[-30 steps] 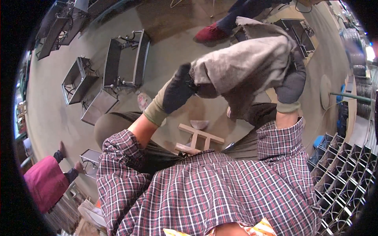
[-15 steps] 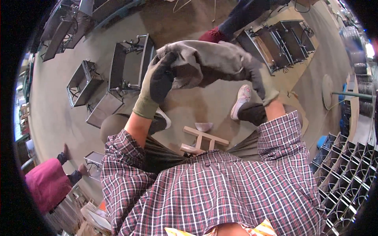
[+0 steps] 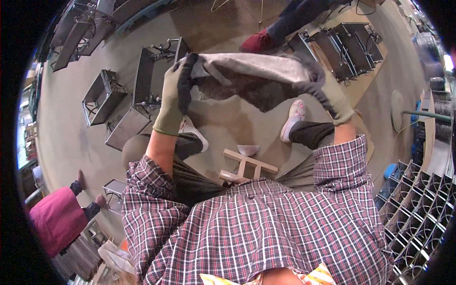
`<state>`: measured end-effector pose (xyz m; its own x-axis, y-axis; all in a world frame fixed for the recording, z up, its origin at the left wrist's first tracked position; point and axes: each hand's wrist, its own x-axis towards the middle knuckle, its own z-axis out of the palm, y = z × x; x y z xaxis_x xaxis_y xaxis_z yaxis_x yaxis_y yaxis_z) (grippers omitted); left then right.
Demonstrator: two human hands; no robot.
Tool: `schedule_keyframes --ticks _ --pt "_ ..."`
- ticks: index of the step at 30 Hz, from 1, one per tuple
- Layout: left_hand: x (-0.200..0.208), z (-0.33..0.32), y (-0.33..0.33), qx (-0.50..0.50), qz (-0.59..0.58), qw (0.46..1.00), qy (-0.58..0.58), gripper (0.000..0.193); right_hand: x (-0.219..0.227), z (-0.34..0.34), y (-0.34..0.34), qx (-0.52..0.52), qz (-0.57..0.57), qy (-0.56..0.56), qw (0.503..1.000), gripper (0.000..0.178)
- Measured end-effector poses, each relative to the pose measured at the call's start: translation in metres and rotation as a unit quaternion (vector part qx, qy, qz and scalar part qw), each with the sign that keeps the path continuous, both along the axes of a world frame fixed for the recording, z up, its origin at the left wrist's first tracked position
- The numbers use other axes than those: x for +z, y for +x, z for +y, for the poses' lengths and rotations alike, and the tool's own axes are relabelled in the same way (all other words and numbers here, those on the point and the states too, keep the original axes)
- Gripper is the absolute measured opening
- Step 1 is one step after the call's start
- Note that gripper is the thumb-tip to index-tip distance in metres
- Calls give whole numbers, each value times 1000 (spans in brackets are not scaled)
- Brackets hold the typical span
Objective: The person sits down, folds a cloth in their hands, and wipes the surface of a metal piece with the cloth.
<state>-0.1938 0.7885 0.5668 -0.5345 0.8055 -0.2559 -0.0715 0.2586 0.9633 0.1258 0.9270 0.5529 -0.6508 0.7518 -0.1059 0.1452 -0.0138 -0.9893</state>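
A grey cloth (image 3: pixel 256 66) is stretched between my two hands, over the floor in front of my knees. Its upper edge is pale and its drooping lower part is darker. My left hand (image 3: pixel 179 90), in a beige work glove with dark-coated palm and fingers, grips the cloth's left end. At the other end my right hand (image 3: pixel 327 90), gloved the same way, is closed on the cloth; its fingertips are partly hidden in the folds and blurred.
Dark metal box-like frames (image 3: pixel 102 97) stand on the floor to the left, more (image 3: pixel 335 52) at far right. A wooden stool (image 3: pixel 250 161) shows between my legs beside a pale bowl-shaped piece (image 3: pixel 248 150). Stacked metal racks (image 3: pixel 418 213) fill the lower right. Another person's red shoe (image 3: pixel 258 42) is ahead.
My hands have moved apart, drawing the bunched cloth out wider and flatter. My left hand has shifted left and upward, my right hand slightly to the right.
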Motion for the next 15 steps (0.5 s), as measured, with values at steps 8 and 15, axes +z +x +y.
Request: schedule_keyframes --ticks 8,15 --pt "7 -2 -13 12 123 991 -47 31 -24 3 8 27 -250 246 936 26" --pt "2 -4 -25 45 101 992 -54 31 -26 2 -7 1 -184 311 933 30"
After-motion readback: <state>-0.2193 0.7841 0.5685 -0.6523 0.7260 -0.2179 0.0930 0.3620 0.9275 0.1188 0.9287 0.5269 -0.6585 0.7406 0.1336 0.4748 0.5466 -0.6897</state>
